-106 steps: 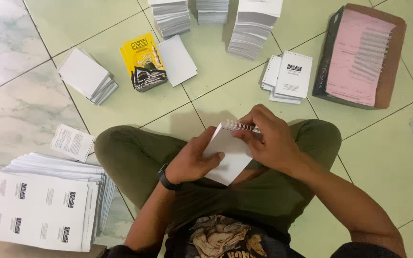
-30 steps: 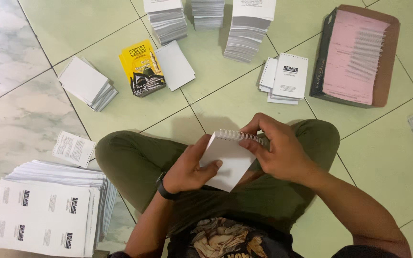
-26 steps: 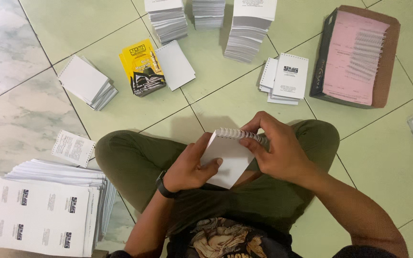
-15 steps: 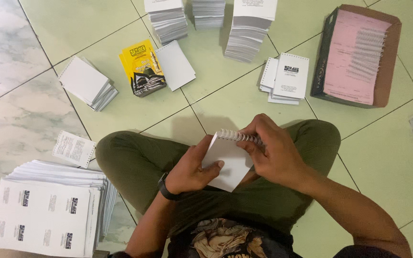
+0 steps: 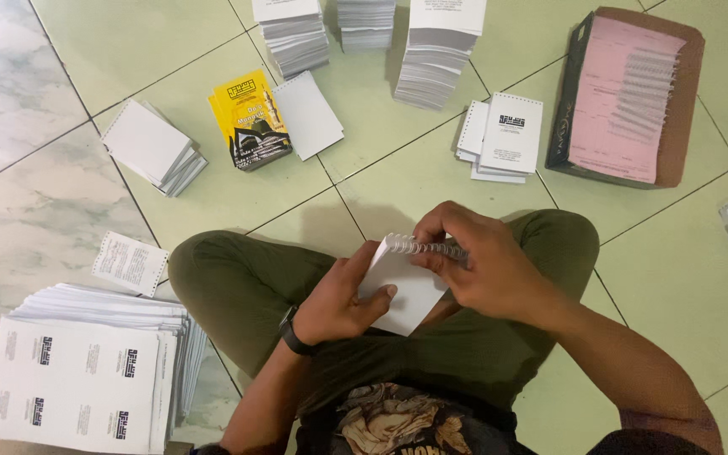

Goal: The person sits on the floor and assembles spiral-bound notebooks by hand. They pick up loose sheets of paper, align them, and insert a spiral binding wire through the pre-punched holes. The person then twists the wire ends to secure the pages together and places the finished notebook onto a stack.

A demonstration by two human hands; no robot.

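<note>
Over lap, left hand (image 5: 336,297) and right hand (image 5: 486,268) stay clamped on booklet (image 5: 404,284); right fingers shifted along spiral.

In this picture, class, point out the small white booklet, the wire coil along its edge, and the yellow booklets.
small white booklet (image 5: 406,291): head view, blank cover.
wire coil (image 5: 423,248): head view, exposed loops.
yellow booklets (image 5: 250,118): head view, top cover.

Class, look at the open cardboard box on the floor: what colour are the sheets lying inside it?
Pink. The sheets show best in the head view, at upper right.

Small print-binding workshop floor: paper stacks (image 5: 431,50), spiral coils (image 5: 646,97), green tiles (image 5: 128,42).
</note>
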